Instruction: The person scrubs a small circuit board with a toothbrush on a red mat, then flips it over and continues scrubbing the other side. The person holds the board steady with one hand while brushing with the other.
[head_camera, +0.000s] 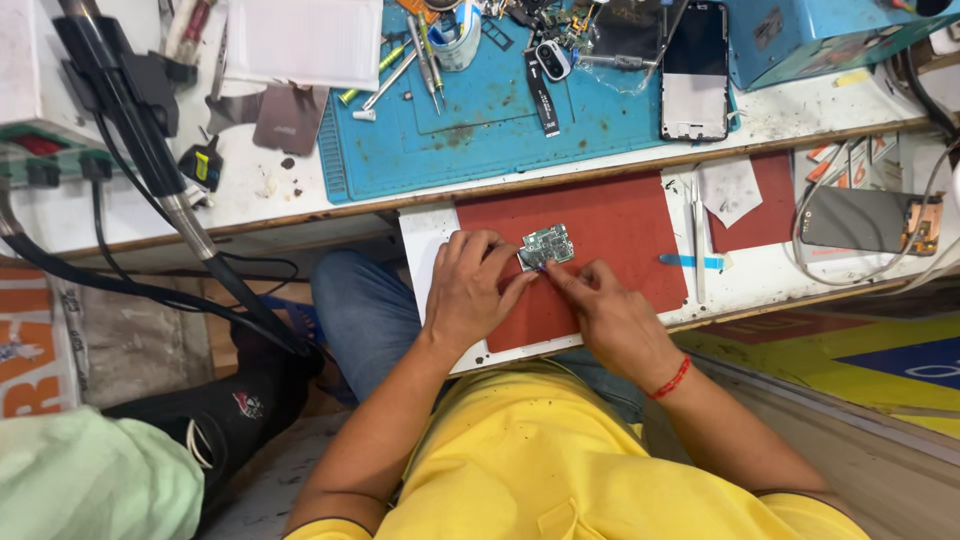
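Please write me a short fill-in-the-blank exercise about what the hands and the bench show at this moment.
1. Both hands work on a small green circuit board that lies on a ____ mat.
2. The right hand wears a red ____ at the wrist.
3. The left hand steadies the board's ____ edge.
4. On the blue mat farther back, a phone frame lies near its ____ end.

Missing words: red; thread band; left; right

At the top of my view, a blue mat holds tweezers and a phone frame; far right lies a grey phone.
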